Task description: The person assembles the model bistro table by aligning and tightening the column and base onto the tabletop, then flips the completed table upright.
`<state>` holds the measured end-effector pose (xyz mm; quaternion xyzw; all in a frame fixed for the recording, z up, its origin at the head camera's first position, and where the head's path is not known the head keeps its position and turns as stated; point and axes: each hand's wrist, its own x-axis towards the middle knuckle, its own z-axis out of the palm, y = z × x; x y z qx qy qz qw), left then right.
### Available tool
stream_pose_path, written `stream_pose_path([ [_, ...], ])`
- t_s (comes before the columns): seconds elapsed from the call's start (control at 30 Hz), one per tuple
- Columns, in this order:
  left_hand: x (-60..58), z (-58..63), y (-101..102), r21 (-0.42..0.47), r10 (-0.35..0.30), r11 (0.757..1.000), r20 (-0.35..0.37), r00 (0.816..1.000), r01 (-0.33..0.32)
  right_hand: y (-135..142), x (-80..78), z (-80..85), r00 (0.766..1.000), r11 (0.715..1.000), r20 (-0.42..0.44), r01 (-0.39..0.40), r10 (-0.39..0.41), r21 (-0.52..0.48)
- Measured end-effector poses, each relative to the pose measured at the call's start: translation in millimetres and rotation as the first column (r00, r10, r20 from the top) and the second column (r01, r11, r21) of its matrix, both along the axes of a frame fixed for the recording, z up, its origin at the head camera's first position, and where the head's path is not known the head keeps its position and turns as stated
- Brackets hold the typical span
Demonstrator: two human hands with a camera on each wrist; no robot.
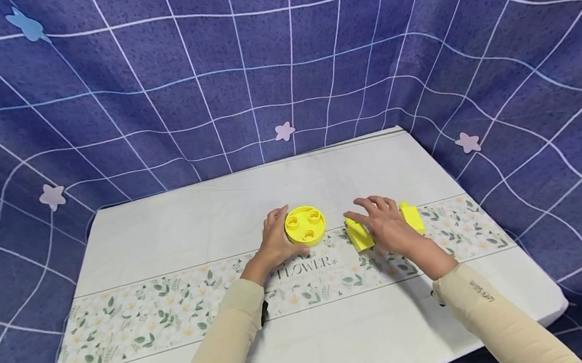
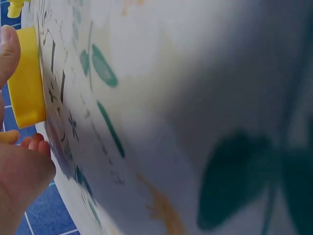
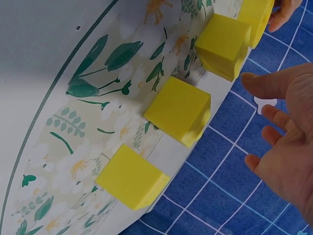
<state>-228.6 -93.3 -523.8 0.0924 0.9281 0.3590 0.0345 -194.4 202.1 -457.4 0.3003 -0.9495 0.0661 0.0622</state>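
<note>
A round yellow disc [image 1: 305, 225] with three raised ring-shaped sockets lies face up near the middle of the table. My left hand [image 1: 274, 245] holds it from the left, thumb at the near edge and fingers along the far side. In the left wrist view the disc's smooth side wall [image 2: 28, 81] shows beside the thumb. My right hand [image 1: 389, 228] hovers over a row of yellow blocks, fingers spread and slightly bent, nothing in them. One block [image 1: 360, 240] is under the fingertips and another [image 1: 413, 220] sits right of the hand. A middle block [image 3: 178, 110], hidden from the head view, shows in the right wrist view.
The table [image 1: 171, 225] has a white cover with a floral band and the word FLOWER across it. A dark blue grid-patterned curtain [image 1: 260, 47] with star shapes hangs behind and to the right. The table's right edge lies beyond the blocks.
</note>
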Motion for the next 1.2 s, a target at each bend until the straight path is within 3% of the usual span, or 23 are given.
stream_pose_path([
  [0.23, -4.8, -0.2, 5.0, -0.071, 0.020, 0.997, -0.011, 1.000, -0.020, -1.0, 1.4, -1.9, 0.999, 0.999, 0.037, 0.014, -0.016, 0.043],
  [0.73, -8.6, -7.6, 6.2, -0.022, 0.014, 1.000, -0.002, 1.000, -0.014, -1.9, 1.1, -6.5, 0.997, 0.996, 0.082, -0.006, -0.001, 0.090],
  [1.2, -9.7, -8.4, 6.9, -0.028, 0.062, 0.998, 0.016, 0.998, -0.062, -5.0, 2.8, -15.2, 0.991, 0.987, 0.071, -0.118, 0.110, 0.111],
])
